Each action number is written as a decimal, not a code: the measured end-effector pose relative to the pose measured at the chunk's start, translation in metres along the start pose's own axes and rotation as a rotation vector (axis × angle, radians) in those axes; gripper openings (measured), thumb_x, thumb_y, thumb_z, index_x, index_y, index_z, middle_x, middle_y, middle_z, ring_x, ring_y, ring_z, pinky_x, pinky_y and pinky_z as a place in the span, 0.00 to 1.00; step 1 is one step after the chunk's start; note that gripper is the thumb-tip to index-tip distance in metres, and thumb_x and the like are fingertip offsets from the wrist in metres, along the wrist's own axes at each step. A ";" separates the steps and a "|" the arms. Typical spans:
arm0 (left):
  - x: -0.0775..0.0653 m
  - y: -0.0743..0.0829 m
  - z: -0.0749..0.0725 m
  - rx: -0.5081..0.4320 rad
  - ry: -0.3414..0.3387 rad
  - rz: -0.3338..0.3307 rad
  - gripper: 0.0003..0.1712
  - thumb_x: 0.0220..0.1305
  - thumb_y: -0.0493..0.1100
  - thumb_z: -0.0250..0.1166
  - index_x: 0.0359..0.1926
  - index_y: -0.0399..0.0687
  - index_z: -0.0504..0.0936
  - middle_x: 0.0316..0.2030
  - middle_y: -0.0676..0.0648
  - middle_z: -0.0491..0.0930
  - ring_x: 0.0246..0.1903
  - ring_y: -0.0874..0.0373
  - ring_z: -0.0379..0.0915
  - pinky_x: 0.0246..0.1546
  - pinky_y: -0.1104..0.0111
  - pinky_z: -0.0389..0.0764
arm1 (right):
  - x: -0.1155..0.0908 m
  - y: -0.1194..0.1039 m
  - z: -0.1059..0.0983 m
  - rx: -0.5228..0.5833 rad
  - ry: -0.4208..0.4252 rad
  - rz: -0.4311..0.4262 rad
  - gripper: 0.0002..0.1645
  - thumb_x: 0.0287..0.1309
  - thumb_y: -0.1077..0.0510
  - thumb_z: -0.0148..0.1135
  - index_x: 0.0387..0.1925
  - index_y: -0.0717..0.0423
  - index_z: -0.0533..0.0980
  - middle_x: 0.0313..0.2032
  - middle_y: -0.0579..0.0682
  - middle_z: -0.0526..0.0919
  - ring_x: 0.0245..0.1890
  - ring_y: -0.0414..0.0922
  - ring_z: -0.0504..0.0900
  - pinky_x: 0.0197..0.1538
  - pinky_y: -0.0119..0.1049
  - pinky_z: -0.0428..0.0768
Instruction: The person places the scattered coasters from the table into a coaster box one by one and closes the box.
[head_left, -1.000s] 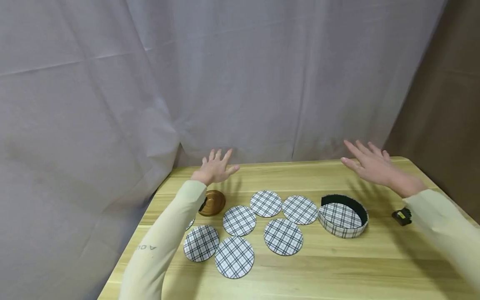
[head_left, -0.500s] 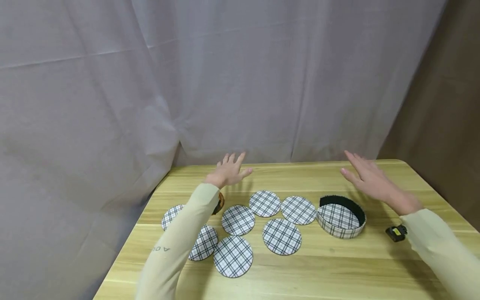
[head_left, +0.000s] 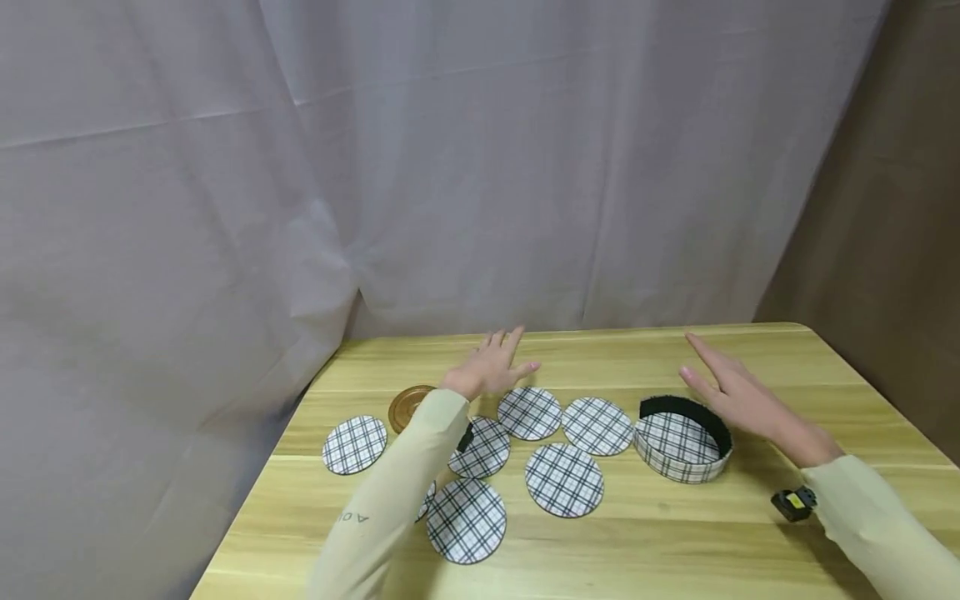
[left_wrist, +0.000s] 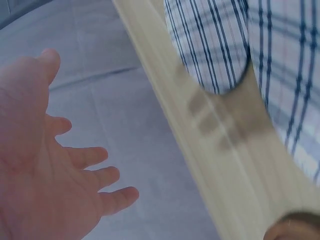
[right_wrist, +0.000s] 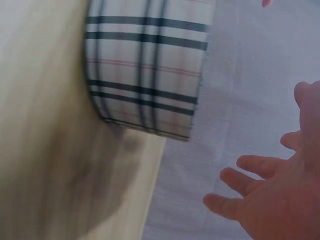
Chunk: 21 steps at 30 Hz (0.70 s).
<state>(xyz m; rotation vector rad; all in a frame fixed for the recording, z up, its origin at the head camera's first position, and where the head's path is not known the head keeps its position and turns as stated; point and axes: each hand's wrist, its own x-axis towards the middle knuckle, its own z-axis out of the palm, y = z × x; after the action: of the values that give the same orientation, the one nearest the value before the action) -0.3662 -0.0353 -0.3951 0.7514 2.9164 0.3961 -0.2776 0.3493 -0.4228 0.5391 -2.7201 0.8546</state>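
My left hand (head_left: 487, 368) hovers with spread fingers above the back of the table, close over a round plaid coaster (head_left: 529, 414). Its palm and separate fingers show in the left wrist view, holding nothing. My right hand (head_left: 742, 402), fingers extended, is raised just right of a low round plaid holder (head_left: 678, 471) with a black inner wall and a cut-away side. The holder's checked outer wall (right_wrist: 145, 65) fills the upper part of the right wrist view, apart from the hand. Behind the left sleeve, a brown round disc (head_left: 405, 408) is partly covered.
Several more plaid coasters lie flat, including one at far left (head_left: 355, 445), one in front (head_left: 467, 522) and one beside the holder (head_left: 597, 426). The wooden table (head_left: 637, 542) ends at a grey curtain (head_left: 480, 167); a brown curtain (head_left: 885, 233) hangs at right.
My left hand has moved right and a little lower, uncovering the far-left coaster. The right hand has dropped slightly beside the holder. Coasters and holder have stayed in place.
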 end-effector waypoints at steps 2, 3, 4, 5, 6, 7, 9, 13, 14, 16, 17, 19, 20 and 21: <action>0.001 0.006 0.006 -0.004 0.002 0.020 0.48 0.68 0.74 0.40 0.78 0.59 0.37 0.77 0.39 0.44 0.76 0.40 0.40 0.74 0.45 0.50 | -0.004 0.002 0.003 0.015 0.001 0.014 0.43 0.73 0.49 0.49 0.77 0.55 0.41 0.74 0.70 0.48 0.69 0.75 0.53 0.66 0.72 0.52; 0.002 0.009 0.009 0.001 0.004 0.027 0.48 0.68 0.74 0.41 0.78 0.59 0.38 0.77 0.39 0.45 0.76 0.40 0.41 0.74 0.45 0.51 | -0.006 0.003 0.004 0.014 -0.004 0.022 0.43 0.73 0.49 0.49 0.78 0.54 0.40 0.74 0.70 0.48 0.69 0.75 0.54 0.65 0.72 0.54; 0.002 0.012 0.011 0.005 0.006 0.031 0.48 0.69 0.74 0.42 0.78 0.58 0.39 0.77 0.39 0.46 0.76 0.40 0.42 0.73 0.45 0.52 | -0.007 0.004 0.004 0.017 -0.013 0.033 0.43 0.73 0.48 0.49 0.78 0.53 0.40 0.75 0.69 0.47 0.68 0.74 0.55 0.64 0.72 0.56; 0.001 0.014 0.014 0.003 0.005 0.035 0.47 0.69 0.73 0.43 0.78 0.57 0.40 0.77 0.39 0.46 0.76 0.40 0.42 0.73 0.46 0.52 | -0.009 0.004 0.004 0.015 -0.020 0.043 0.44 0.73 0.48 0.49 0.78 0.51 0.39 0.75 0.69 0.48 0.67 0.74 0.57 0.63 0.73 0.58; 0.001 0.016 0.016 0.004 0.002 0.038 0.47 0.69 0.72 0.44 0.78 0.57 0.40 0.77 0.39 0.47 0.76 0.40 0.43 0.74 0.46 0.52 | -0.012 0.004 0.004 0.013 -0.025 0.053 0.44 0.73 0.47 0.49 0.78 0.50 0.39 0.74 0.69 0.48 0.66 0.74 0.59 0.61 0.73 0.61; 0.001 0.019 0.019 0.001 0.000 0.042 0.47 0.69 0.71 0.45 0.78 0.57 0.40 0.77 0.39 0.47 0.76 0.41 0.43 0.74 0.47 0.52 | -0.014 0.004 0.004 0.014 -0.032 0.063 0.44 0.73 0.47 0.49 0.78 0.49 0.38 0.74 0.70 0.49 0.65 0.74 0.61 0.59 0.73 0.63; 0.001 0.023 0.024 -0.010 -0.008 0.060 0.47 0.70 0.71 0.46 0.78 0.56 0.41 0.77 0.39 0.48 0.76 0.41 0.44 0.73 0.47 0.53 | -0.019 0.003 0.004 0.018 -0.044 0.078 0.44 0.73 0.47 0.48 0.78 0.48 0.37 0.73 0.72 0.51 0.63 0.74 0.64 0.56 0.73 0.66; 0.004 0.031 0.033 -0.029 -0.021 0.082 0.47 0.69 0.71 0.46 0.78 0.56 0.42 0.76 0.39 0.49 0.76 0.41 0.45 0.73 0.48 0.54 | -0.027 0.003 0.004 0.019 -0.052 0.071 0.43 0.73 0.49 0.49 0.78 0.48 0.38 0.68 0.76 0.60 0.59 0.72 0.70 0.53 0.64 0.75; 0.005 0.032 0.035 -0.024 -0.020 0.089 0.47 0.69 0.71 0.46 0.78 0.56 0.43 0.76 0.39 0.50 0.75 0.41 0.46 0.73 0.48 0.55 | -0.027 0.004 0.005 0.015 -0.050 0.062 0.43 0.73 0.49 0.50 0.78 0.49 0.39 0.67 0.76 0.62 0.58 0.70 0.72 0.52 0.59 0.78; 0.007 0.037 0.040 -0.010 -0.021 0.091 0.48 0.68 0.72 0.46 0.78 0.57 0.43 0.76 0.40 0.51 0.75 0.42 0.48 0.73 0.49 0.56 | -0.028 0.006 0.008 0.011 -0.054 0.043 0.43 0.73 0.50 0.51 0.78 0.50 0.41 0.65 0.75 0.65 0.56 0.69 0.76 0.49 0.48 0.81; 0.008 0.039 0.042 0.000 -0.022 0.095 0.48 0.68 0.73 0.46 0.78 0.57 0.44 0.76 0.40 0.52 0.75 0.43 0.48 0.73 0.49 0.57 | -0.029 0.007 0.009 0.008 -0.059 0.039 0.43 0.73 0.50 0.51 0.78 0.50 0.41 0.65 0.75 0.66 0.55 0.68 0.77 0.47 0.43 0.81; 0.010 0.044 0.046 0.015 -0.034 0.103 0.49 0.66 0.74 0.47 0.78 0.57 0.44 0.76 0.40 0.52 0.75 0.43 0.49 0.72 0.49 0.58 | -0.031 0.008 0.012 0.003 -0.074 0.039 0.43 0.72 0.50 0.52 0.78 0.49 0.42 0.64 0.74 0.67 0.53 0.66 0.79 0.46 0.41 0.81; 0.011 0.047 0.049 0.022 -0.042 0.109 0.50 0.66 0.74 0.48 0.78 0.57 0.44 0.76 0.40 0.52 0.75 0.43 0.49 0.72 0.49 0.58 | -0.033 0.009 0.013 -0.001 -0.082 0.040 0.43 0.72 0.50 0.53 0.78 0.49 0.43 0.64 0.73 0.67 0.52 0.65 0.79 0.46 0.43 0.82; 0.012 0.050 0.051 0.027 -0.052 0.112 0.50 0.65 0.74 0.48 0.78 0.57 0.44 0.76 0.40 0.52 0.75 0.43 0.49 0.72 0.49 0.58 | -0.034 0.009 0.013 -0.004 -0.095 0.045 0.44 0.71 0.49 0.53 0.78 0.50 0.43 0.64 0.74 0.67 0.51 0.65 0.80 0.46 0.46 0.82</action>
<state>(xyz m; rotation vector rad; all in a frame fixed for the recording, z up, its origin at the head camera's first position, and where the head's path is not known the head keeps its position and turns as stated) -0.3449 0.0238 -0.4308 0.9170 2.8454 0.3420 -0.2522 0.3579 -0.4495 0.5331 -2.8296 0.8549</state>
